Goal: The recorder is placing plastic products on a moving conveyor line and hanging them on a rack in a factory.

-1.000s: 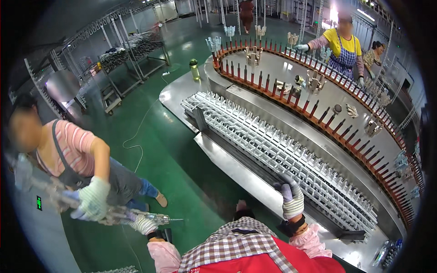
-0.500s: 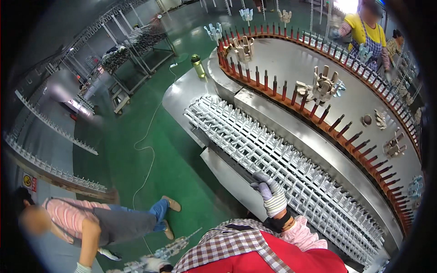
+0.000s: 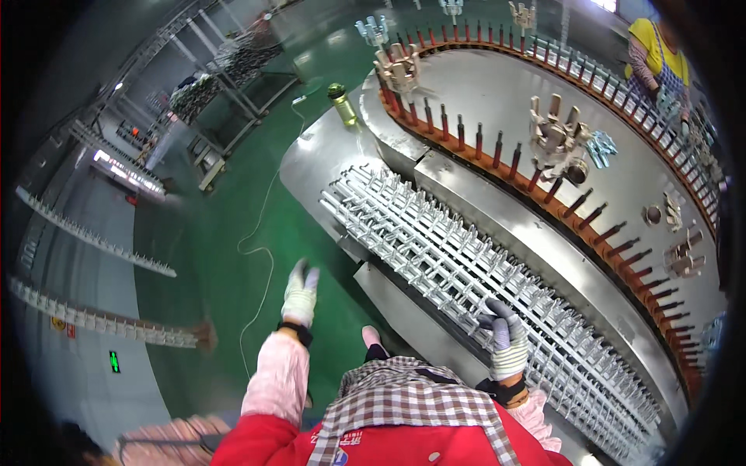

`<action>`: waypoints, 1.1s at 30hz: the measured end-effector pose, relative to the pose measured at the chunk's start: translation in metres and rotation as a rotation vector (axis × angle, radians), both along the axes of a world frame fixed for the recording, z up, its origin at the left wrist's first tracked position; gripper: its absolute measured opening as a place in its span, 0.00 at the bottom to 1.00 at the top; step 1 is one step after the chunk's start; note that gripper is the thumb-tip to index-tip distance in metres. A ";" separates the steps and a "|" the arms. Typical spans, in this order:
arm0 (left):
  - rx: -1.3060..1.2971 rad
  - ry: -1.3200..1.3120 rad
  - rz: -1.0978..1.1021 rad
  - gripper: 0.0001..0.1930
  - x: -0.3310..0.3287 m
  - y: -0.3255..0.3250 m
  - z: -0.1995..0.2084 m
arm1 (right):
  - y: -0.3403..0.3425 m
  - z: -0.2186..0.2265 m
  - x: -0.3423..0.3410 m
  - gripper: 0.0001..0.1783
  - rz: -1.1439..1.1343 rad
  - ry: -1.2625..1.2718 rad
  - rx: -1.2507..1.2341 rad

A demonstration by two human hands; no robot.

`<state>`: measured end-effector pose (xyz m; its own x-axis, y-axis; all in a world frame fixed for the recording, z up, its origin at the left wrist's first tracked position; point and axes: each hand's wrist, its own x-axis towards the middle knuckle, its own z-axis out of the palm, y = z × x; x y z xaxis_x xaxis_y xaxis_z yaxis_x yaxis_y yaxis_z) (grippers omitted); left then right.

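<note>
My left hand, in a white-and-grey work glove, is raised over the green floor. Its fingers stretch out and nothing is in them. My right hand, in a striped glove, rests at the near side of a stack of silvery pronged metal bars. Its fingers curl over one of those bars, though the fingertips are partly hidden among the prongs. The bars lie side by side, in layers, on a metal table in front of me and to the right.
Beyond the bars runs an oval conveyor with upright red-brown pins. Clustered metal fixtures stand on its steel top. A green bottle stands at the table's far end. One co-worker is across the conveyor, another at lower left.
My left hand has let go of the pronged metal piece at lower left and come up empty. My right hand has shifted right along the bars. The nearby co-worker has dropped mostly out of view.
</note>
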<state>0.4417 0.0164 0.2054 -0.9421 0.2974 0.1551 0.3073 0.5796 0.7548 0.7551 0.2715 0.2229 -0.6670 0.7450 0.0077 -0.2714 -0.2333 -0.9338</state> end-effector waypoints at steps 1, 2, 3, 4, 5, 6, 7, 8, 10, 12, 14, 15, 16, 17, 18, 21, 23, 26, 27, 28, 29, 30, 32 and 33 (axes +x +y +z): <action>-0.022 0.034 -0.069 0.26 -0.020 0.025 0.002 | -0.002 0.003 0.001 0.15 -0.074 -0.048 0.041; -0.042 0.077 -0.130 0.25 -0.038 0.047 0.007 | -0.005 0.008 0.001 0.16 -0.139 -0.090 0.082; -0.160 0.156 -0.179 0.24 -0.057 0.065 0.012 | -0.008 0.007 0.001 0.16 -0.193 -0.103 0.098; -0.274 0.239 -0.226 0.23 -0.074 0.081 0.018 | -0.011 -0.003 0.001 0.16 -0.259 -0.123 0.136; -0.339 0.207 -0.292 0.20 -0.083 0.102 0.025 | -0.015 -0.004 0.003 0.17 -0.318 -0.149 0.143; -0.384 0.170 -0.333 0.20 -0.104 0.112 0.019 | -0.024 0.000 0.002 0.17 -0.367 -0.168 0.154; -0.485 0.284 -0.362 0.19 -0.124 0.118 0.013 | -0.033 0.003 -0.002 0.17 -0.421 -0.151 0.170; -0.576 0.401 -0.414 0.19 -0.136 0.135 0.010 | -0.044 0.010 -0.005 0.18 -0.491 -0.140 0.198; -0.747 0.346 -0.548 0.24 -0.149 0.153 0.009 | -0.061 0.001 -0.011 0.19 -0.588 -0.275 0.265; -0.761 0.333 -0.617 0.24 -0.152 0.165 0.016 | -0.088 -0.003 -0.030 0.22 -0.590 -0.060 -0.006; -0.993 0.383 -0.582 0.24 -0.155 0.167 0.027 | -0.116 0.008 -0.061 0.15 -0.587 -0.195 0.137; -1.080 0.395 -0.603 0.24 -0.157 0.173 0.030 | -0.127 0.007 -0.072 0.15 -0.580 -0.206 0.212; -1.169 0.410 -0.617 0.24 -0.159 0.179 0.028 | -0.140 0.013 -0.082 0.15 -0.572 -0.198 0.152; -1.206 0.441 -0.652 0.24 -0.173 0.181 0.015 | -0.152 0.019 -0.092 0.15 -0.571 -0.209 0.140; -1.241 0.473 -0.695 0.25 -0.184 0.187 0.000 | -0.164 0.025 -0.099 0.16 -0.576 -0.225 0.124; -1.212 0.445 -0.773 0.25 -0.179 0.197 0.003 | -0.181 0.024 -0.105 0.16 -0.653 -0.251 0.091; -1.129 0.428 -0.792 0.24 -0.194 0.195 -0.006 | -0.185 0.033 -0.109 0.16 -0.683 -0.251 0.028; -1.090 0.427 -0.755 0.21 -0.195 0.194 -0.009 | -0.181 0.040 -0.109 0.17 -0.703 -0.184 -0.135; -1.060 0.459 -0.745 0.21 -0.184 0.191 -0.001 | -0.176 0.037 -0.106 0.17 -0.702 -0.221 0.011; -1.031 0.491 -0.733 0.22 -0.174 0.185 0.009 | -0.171 0.032 -0.102 0.17 -0.696 -0.261 0.156; -1.007 0.566 -0.769 0.21 -0.177 0.181 0.015 | -0.165 0.020 -0.102 0.16 -0.704 -0.241 0.164; -0.985 0.637 -0.807 0.20 -0.179 0.176 0.018 | -0.158 0.010 -0.098 0.16 -0.723 -0.229 0.163; -0.836 0.760 -0.907 0.20 -0.175 0.167 0.046 | -0.142 -0.010 -0.089 0.16 -0.830 -0.295 0.157; -0.722 0.862 -1.018 0.19 -0.175 0.159 0.067 | -0.135 -0.013 -0.083 0.15 -0.876 -0.181 0.016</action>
